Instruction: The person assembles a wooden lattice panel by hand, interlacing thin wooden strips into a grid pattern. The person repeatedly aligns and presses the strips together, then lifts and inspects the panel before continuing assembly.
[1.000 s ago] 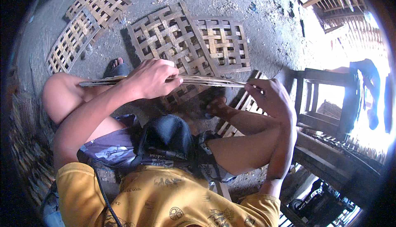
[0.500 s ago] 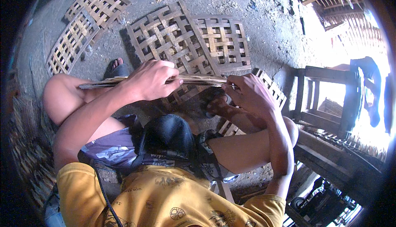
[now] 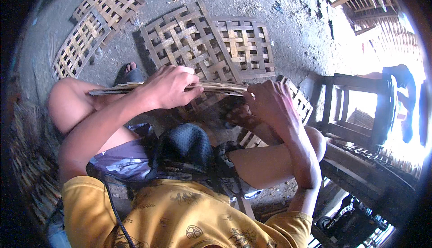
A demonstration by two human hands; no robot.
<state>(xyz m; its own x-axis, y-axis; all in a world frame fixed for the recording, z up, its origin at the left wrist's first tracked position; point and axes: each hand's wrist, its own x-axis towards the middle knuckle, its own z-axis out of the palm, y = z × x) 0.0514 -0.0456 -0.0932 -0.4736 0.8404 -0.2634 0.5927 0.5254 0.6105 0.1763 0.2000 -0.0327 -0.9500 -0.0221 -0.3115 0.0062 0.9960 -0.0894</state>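
A thin bundle of flat, light-brown strips, bamboo-like, lies crosswise in front of me above my knees. My left hand is wrapped round its middle, and the strips' left ends reach out past my wrist over my left knee. At the right end of the bundle, my right hand grips the strips with bent fingers. Beyond the hands, a large woven slatted panel with a wooden frame lies on the floor. The strips' far right tips are hidden by my right hand.
Another woven panel lies against the large one, and two more, including a narrow panel, lie far left. A slatted piece is beside my right hand. To the right stands a wooden bench frame with dark cloth hanging.
Both hands keep their grip on the strips. My right hand has turned slightly at the bundle's end; the rest of the scene has barely shifted.
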